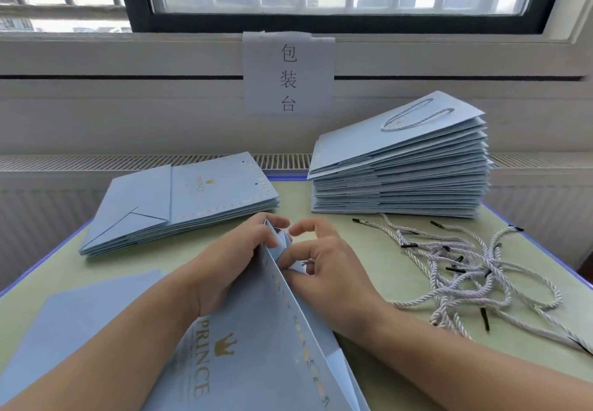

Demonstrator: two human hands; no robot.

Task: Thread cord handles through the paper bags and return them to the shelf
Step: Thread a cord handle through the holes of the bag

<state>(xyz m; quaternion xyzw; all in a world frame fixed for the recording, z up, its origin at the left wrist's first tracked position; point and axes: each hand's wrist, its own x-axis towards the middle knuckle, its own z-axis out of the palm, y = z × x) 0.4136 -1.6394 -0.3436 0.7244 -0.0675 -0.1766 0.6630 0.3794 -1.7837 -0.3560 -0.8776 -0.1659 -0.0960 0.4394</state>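
Bag (256, 330) tilted up on the worktop (369, 227). My left hand (237, 260) pinches its top corner steady; my right hand (324, 269) pinches a cord end (306, 263) there, apparently to thread it. Spare cords (465, 269) lie right, within reach.

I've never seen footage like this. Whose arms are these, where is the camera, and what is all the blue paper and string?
No machine here: a person wears a camera on the head, looking down at their own hands. The left hand grips the top edge of a blue paper bag; the right hand works at its opening, seemingly pinching a cord end. On the table lie a low stack of bags without handles, a taller stack whose top bag has a cord handle, and loose cords.
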